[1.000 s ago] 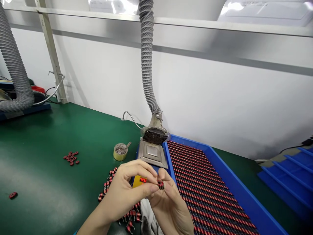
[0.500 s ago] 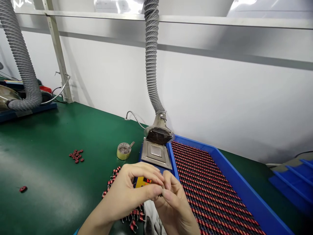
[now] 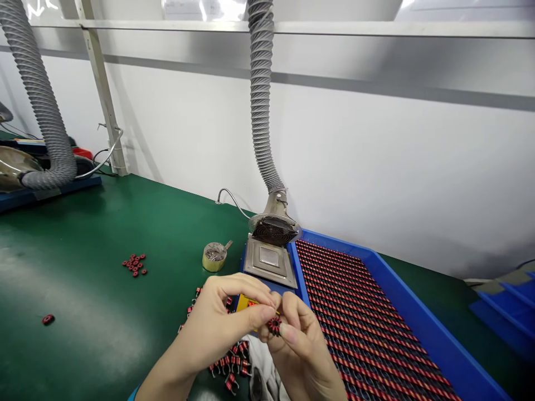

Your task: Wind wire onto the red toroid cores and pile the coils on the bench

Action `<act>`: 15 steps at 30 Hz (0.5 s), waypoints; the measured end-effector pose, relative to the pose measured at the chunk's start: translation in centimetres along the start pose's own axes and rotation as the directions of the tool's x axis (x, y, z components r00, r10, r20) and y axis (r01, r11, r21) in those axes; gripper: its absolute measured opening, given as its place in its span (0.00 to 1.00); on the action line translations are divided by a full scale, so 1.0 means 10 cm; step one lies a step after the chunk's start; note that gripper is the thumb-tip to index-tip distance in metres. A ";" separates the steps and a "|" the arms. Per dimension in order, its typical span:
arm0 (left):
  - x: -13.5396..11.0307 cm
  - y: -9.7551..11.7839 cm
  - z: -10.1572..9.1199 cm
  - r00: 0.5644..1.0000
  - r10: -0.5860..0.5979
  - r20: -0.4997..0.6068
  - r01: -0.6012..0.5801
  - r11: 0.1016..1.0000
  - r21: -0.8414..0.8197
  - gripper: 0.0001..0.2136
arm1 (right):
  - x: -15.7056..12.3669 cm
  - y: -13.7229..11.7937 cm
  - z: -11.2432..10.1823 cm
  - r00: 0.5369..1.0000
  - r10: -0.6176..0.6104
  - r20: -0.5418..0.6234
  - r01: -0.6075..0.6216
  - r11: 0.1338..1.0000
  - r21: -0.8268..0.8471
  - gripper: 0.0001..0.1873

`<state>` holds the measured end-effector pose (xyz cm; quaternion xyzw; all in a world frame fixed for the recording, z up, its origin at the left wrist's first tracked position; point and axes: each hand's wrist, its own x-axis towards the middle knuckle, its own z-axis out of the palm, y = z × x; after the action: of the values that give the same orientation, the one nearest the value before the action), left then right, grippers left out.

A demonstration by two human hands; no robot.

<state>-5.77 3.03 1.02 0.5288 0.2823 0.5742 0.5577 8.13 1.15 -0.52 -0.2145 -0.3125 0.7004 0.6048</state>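
Note:
A small red and black wound ring coil is pinched between the fingertips of both my hands, low in the middle of the view. My left hand closes on it from the left with thumb and forefinger. My right hand grips it from the right and below. Under my hands lies a heap of several like coils with wire legs, on the green mat. Just behind my hands stands a solder pot with a square metal top and a red display.
A blue tray filled with rows of coils lies to the right. A grey ribbed extraction hose ends at a grille over the pot. A small tin, a cluster of red rings and one stray ring lie to the left.
The coil between my fingertips has been turned, so its ring face shows now. My hands stay together in about the same place. The view has shifted slightly to the left.

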 end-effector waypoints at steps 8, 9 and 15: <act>-0.01 -0.06 0.02 0.972 0.212 -0.106 -0.210 0.977 0.023 0.06 | 0.02 -0.03 -0.02 0.999 0.028 0.018 -0.027 1.000 -0.007 0.14; -0.01 -0.07 0.00 0.959 0.246 -0.143 -0.243 0.969 0.036 0.06 | 0.02 -0.03 -0.01 1.000 0.026 0.017 -0.026 0.999 -0.021 0.13; -0.05 -0.01 -0.12 0.964 0.263 -0.047 -0.245 0.941 0.234 0.05 | 0.01 -0.07 -0.06 0.983 -0.181 -0.019 0.167 0.938 -0.305 0.09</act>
<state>-6.93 2.89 0.44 0.5981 0.2965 0.6255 0.4038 9.00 1.39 -0.49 -0.2921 -0.4194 0.5831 0.6315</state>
